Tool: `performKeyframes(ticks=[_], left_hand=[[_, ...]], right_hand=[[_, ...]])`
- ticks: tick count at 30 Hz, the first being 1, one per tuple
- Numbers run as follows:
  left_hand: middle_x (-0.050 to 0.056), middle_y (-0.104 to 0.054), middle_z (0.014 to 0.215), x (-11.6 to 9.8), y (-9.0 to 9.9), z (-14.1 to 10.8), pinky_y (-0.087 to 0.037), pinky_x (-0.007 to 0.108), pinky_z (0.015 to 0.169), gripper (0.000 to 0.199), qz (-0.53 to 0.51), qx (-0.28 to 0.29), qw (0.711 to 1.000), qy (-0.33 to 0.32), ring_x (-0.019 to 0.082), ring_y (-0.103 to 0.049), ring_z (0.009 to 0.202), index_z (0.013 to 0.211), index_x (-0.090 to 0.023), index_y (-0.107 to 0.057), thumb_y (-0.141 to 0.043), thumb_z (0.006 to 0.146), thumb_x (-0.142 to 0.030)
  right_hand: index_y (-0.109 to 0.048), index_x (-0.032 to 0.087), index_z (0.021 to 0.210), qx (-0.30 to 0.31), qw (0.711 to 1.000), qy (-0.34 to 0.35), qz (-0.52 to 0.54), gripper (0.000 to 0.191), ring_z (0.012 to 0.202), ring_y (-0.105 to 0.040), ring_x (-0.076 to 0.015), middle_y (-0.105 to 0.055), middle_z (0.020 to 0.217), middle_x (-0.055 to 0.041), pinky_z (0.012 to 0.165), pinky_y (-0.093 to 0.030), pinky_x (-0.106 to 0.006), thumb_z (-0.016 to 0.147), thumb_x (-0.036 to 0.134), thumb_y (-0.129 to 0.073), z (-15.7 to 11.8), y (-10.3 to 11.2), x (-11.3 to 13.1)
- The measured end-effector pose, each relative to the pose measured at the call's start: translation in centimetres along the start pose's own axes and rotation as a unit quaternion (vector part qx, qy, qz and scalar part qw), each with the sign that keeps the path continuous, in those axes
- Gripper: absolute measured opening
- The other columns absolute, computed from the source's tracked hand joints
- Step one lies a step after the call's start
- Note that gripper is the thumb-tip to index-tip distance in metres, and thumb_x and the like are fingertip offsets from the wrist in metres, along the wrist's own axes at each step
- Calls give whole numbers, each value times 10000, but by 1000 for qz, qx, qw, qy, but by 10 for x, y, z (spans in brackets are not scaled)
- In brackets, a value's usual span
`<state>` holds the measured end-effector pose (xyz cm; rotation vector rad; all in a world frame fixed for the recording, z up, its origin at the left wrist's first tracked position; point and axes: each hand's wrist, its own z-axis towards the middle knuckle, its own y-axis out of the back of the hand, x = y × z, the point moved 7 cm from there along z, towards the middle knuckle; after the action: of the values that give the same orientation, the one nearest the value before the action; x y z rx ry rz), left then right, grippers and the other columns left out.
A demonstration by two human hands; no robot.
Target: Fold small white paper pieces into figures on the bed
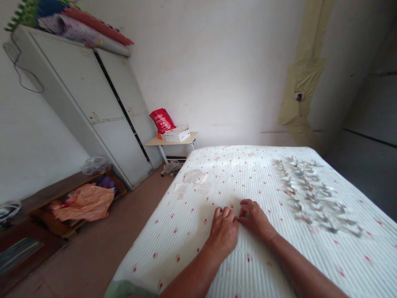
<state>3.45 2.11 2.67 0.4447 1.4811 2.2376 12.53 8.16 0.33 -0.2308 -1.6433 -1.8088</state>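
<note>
With both hands brought together low over the bed, the person's left hand (223, 231) and right hand (256, 219) nearly meet at the thumbs and forefingers, the fingers curled inward and mostly closed; whether a small scrap is pinched between them cannot be told, as the fingers cover that spot. The step in hand looks like fine two-handed fingertip work, perhaps creasing or shaping something small, and the next move would seem to call for a light, steady pinch from one hand while the other presses or turns. Under the hands spreads a ribbed quilted bed cover (186, 231) dotted with red flower prints. Beyond the left hand, ahead and to its left, a few printed paper slips (203, 188) lie flat, apart from the fingers. To the right of the right hand, well apart from it and reaching farther up the bed, stand rows of small folded paper pieces (314, 198), too blurred for their exact shape to be told. Past the bed's far left corner, a small side table (151, 141) carries a white box (178, 135) and a red plastic bag (163, 120); farther left, a pale wardrobe (77, 82) bears rolled mats (83, 31), and an orange plastic bag (85, 203) spills from a low wooden cabinet (21, 240)
</note>
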Motion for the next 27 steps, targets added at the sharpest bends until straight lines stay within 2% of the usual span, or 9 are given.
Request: performKeyframes(ticks=[6, 10, 15, 17, 22, 27], left_hand=[[38, -554, 766, 0, 1, -1, -318, 368, 772, 157, 14, -1, 1000, 6, 185, -454, 849, 795, -165, -619, -467, 834, -151], [41, -553, 763, 0, 2, -1, -321, 365, 763, 155, 15, 0, 1000, 5, 188, -455, 846, 827, -167, -623, -470, 831, -147], [42, -557, 793, -2, -2, -1, -326, 372, 766, 120, 11, 8, 1000, -3, 192, -454, 859, 834, -157, -614, -496, 815, -145], [45, -555, 787, -3, -4, -1, -325, 377, 777, 121, 11, 8, 1000, -1, 193, -455, 861, 813, -152, -613, -493, 816, -138], [42, -555, 771, -2, -6, -2, -314, 386, 798, 142, 6, 6, 1000, 4, 192, -455, 863, 767, -156, -611, -485, 829, -145], [40, -556, 770, -2, -5, -2, -313, 381, 791, 133, 10, 7, 1000, 6, 191, -454, 865, 762, -153, -605, -490, 830, -154]], right_hand=[[-635, 155, 609, 12, 999, -19, -23, 169, 1069, -497, -234, -566, 1112, -115, 879, -388, -303, 608, 70, -488, 0, 3, 0], [-624, 148, 584, 13, 999, -32, -24, 170, 1036, -525, -235, -570, 1097, -121, 878, -396, -311, 586, 60, -479, 2, 10, -6], [-637, 174, 657, -34, 998, -25, 36, 151, 1021, -542, -201, -575, 1072, -85, 891, -401, -312, 642, 100, -507, 5, 16, -15], [-642, 179, 666, -52, 998, -26, 24, 122, 1050, -519, -218, -561, 1104, -84, 902, -389, -340, 663, 131, -530, 5, 14, -15], [-636, 186, 651, -32, 998, -48, -41, 78, 1061, -474, -266, -545, 1173, -85, 850, -398, -380, 656, 139, -574, 2, 2, -4], [-627, 184, 652, -24, 996, -60, -60, 120, 1040, -484, -244, -551, 1169, -74, 814, -407, -353, 657, 99, -543, 3, 4, -2]])
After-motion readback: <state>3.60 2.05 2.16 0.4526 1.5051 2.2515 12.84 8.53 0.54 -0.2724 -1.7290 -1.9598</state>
